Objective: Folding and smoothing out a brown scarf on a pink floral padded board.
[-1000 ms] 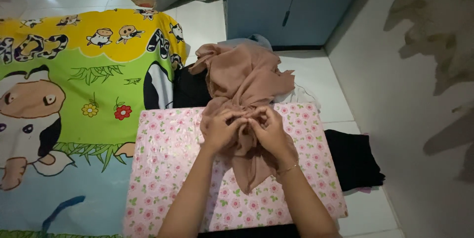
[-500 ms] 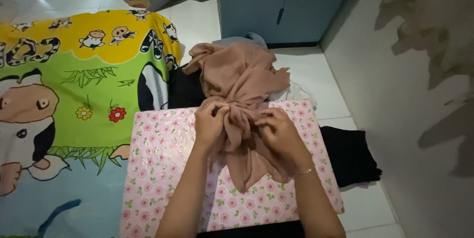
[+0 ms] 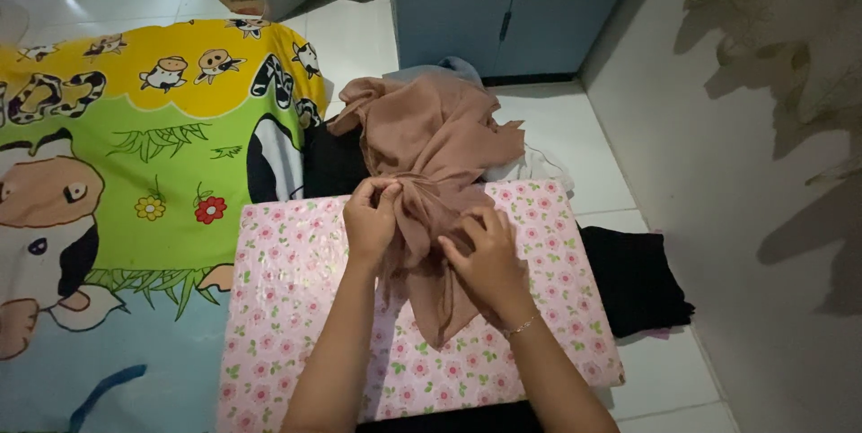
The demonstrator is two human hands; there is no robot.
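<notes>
Head view: a tan scarf lies bunched at frame centre, its upper mass on the floor past the board, its lower tail draped down the pink floral board top. The left hand is closed, pinching a gathered fold at the scarf's neck. The right hand presses half-curled fingers on the cloth beside it. The fabric looks thin, light, limp and prone to slipping; an edge or hem gives the surest hold. A cartoon mat fills the left; dark cloth lies right of the board.
</notes>
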